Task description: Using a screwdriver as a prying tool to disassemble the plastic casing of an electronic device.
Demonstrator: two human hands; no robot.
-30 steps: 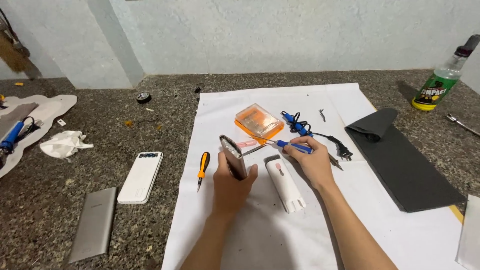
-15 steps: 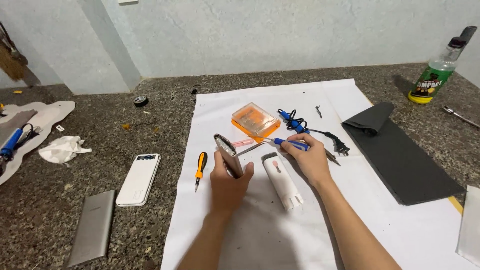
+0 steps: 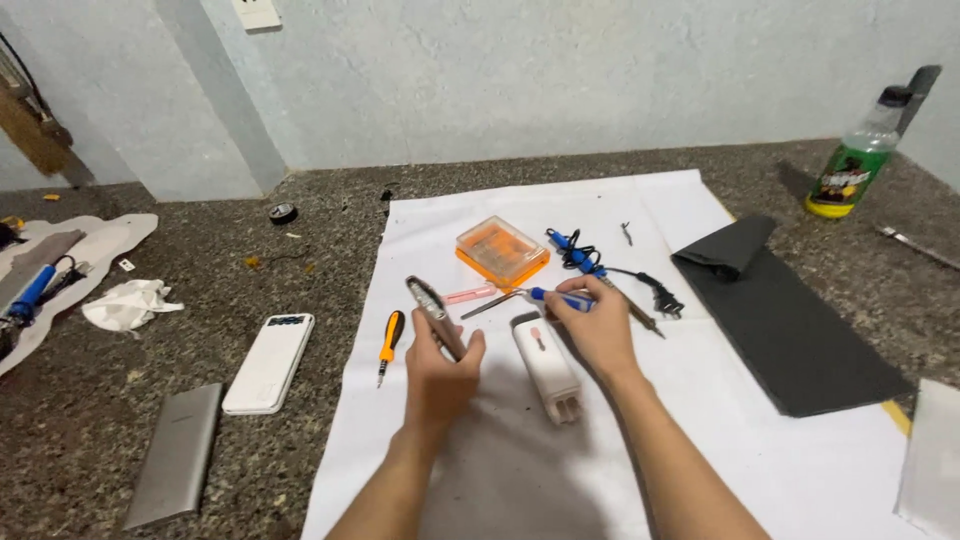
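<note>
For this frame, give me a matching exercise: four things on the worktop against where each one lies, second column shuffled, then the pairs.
Things:
1. orange screwdriver
2. green bottle
3. white power bank
4. clear orange case

Places:
A. on the bare stone, left of the white sheet
B. far right, by the wall
C. on the sheet, beyond both hands
D. on the sheet's left edge, beside the left hand

Pairs: 1-D, 2-B, 3-A, 4-C
</note>
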